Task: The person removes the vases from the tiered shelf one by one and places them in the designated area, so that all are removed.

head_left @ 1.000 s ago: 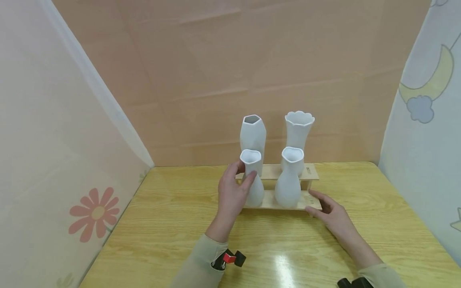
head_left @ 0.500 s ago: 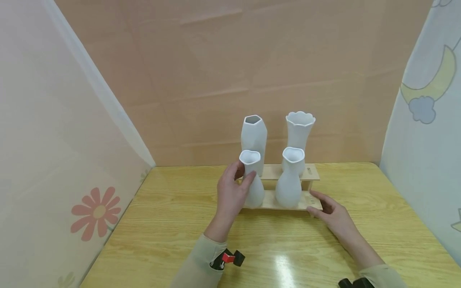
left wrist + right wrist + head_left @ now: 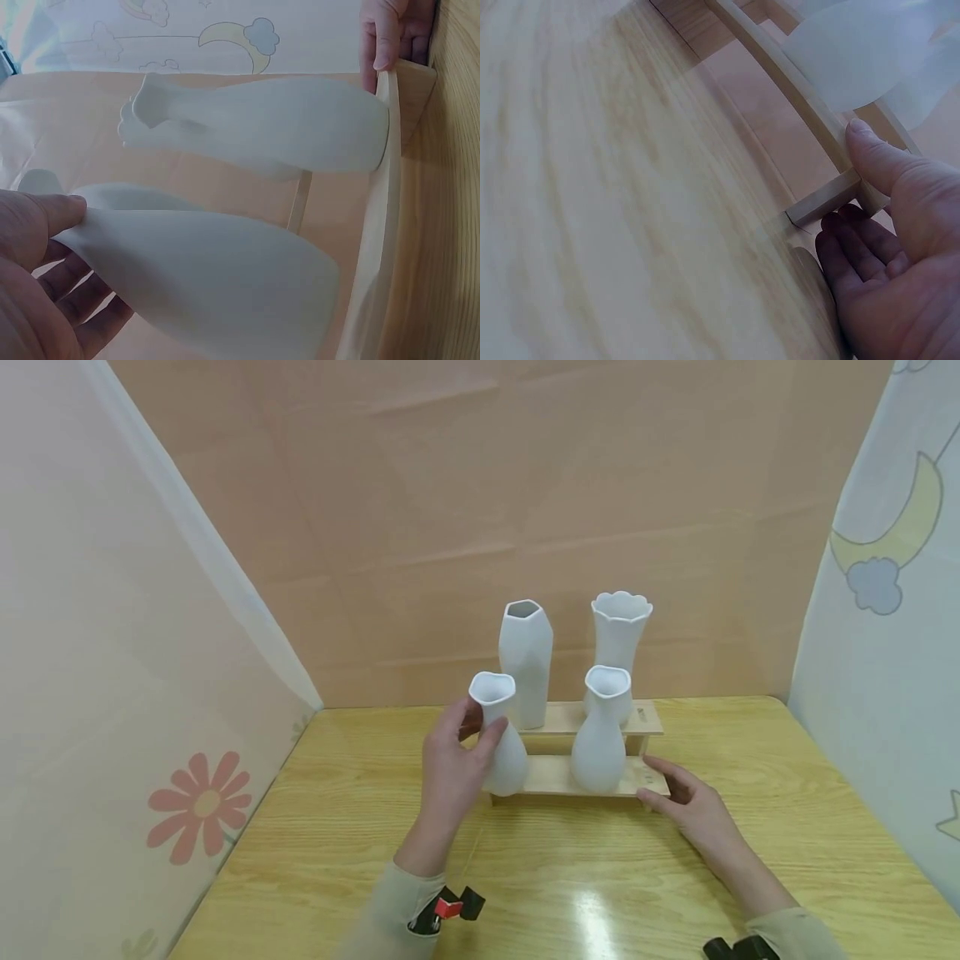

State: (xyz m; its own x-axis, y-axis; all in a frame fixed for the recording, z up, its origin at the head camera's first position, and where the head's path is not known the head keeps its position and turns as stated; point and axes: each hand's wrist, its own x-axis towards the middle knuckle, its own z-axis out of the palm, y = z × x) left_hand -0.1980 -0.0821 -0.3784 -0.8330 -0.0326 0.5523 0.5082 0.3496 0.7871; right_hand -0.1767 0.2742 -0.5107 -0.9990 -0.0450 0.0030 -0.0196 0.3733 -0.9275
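Note:
My left hand (image 3: 454, 767) pinches a small white vase (image 3: 507, 764) by its narrow neck. It is slightly tilted, at the left end of the lower shelf of a two-tier wooden stand (image 3: 553, 774). The left wrist view shows a thin gap between the base of this vase (image 3: 225, 277) and the shelf. At the stand's right end, my right hand (image 3: 693, 810) grips the lower shelf; in the right wrist view its thumb (image 3: 877, 156) lies on the shelf edge, the other fingers curled at the end. Another white vase (image 3: 598, 752) stands upright on the lower shelf.
On the upper tier (image 3: 566, 718) stand a faceted white vase (image 3: 527, 660) at left and a scalloped-rim white vase (image 3: 619, 639) at right. The wooden table (image 3: 337, 827) meets a brown backdrop (image 3: 420, 527) behind, with pale printed sheets at both sides.
My left hand has moved left with the small vase, which now sits farther from the other front vase and uncovers the faceted one. The right hand has stayed on the stand.

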